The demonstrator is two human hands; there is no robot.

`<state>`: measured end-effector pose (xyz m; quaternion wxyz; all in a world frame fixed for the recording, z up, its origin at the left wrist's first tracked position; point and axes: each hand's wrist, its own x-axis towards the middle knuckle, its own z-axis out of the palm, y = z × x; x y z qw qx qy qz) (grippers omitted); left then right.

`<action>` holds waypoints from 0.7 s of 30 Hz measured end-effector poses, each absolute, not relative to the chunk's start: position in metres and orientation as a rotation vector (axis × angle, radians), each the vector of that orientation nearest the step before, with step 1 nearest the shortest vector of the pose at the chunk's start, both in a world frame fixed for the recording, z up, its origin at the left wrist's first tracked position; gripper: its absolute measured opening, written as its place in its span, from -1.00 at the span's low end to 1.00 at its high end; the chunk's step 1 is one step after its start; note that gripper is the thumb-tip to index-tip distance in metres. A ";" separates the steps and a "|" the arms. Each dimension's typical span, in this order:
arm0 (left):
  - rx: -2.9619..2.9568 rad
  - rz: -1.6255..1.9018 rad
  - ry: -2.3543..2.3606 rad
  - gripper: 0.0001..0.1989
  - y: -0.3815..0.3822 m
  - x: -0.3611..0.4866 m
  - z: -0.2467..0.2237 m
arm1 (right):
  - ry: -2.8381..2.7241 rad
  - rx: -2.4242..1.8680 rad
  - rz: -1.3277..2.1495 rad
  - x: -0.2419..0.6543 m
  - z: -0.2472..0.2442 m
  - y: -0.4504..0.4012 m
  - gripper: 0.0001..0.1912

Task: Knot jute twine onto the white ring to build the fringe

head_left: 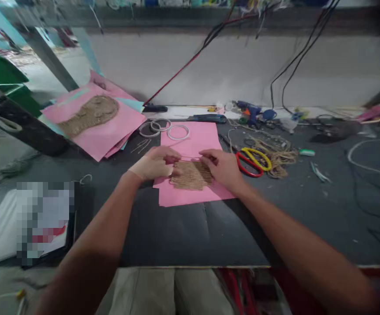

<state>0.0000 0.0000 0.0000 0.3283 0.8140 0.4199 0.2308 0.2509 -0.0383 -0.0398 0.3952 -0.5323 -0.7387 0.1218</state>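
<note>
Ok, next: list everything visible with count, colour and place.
Sheets: two or more, pink, centre.
Corded piece: one, brown, on the sheets.
Thin strand: one, brownish, piece's far edge.
Rings: three, whitish, sheets' far left corner.
Scissors: one pair, red-and-yellow handles, right.
Twine: one heap, tan, beside scissors.
Paper stack: one, pink and pale-blue, left.
Corded shape: one, brown, atop stack.
Gun-shaped tool: one, blue, rear.
Cables: several, black and red, rear.
Containers: count unclear, green, left background.
Tabletop: one, dark, beneath.
Left hand: one, piece's left.
Right hand: one, piece's right.
</note>
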 end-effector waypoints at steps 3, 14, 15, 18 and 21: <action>2.175 0.624 1.087 -0.67 -0.001 0.002 0.002 | -1.945 -1.307 0.270 0.251 -0.039 -0.037 -0.85; 2.187 0.528 1.167 -0.46 0.003 0.005 -0.004 | -2.009 -1.278 0.251 0.254 -0.041 -0.034 -0.85; 2.202 0.528 1.163 -0.44 0.003 0.006 -0.005 | -2.010 -1.276 0.252 0.254 -0.041 -0.034 -0.85; 2.248 0.524 1.142 -0.44 0.005 0.008 -0.009 | -2.018 -1.266 0.259 0.255 -0.042 -0.034 -0.83; 2.324 0.529 1.109 -0.55 0.007 0.009 -0.011 | -2.022 -1.262 0.268 0.256 -0.042 -0.034 -0.83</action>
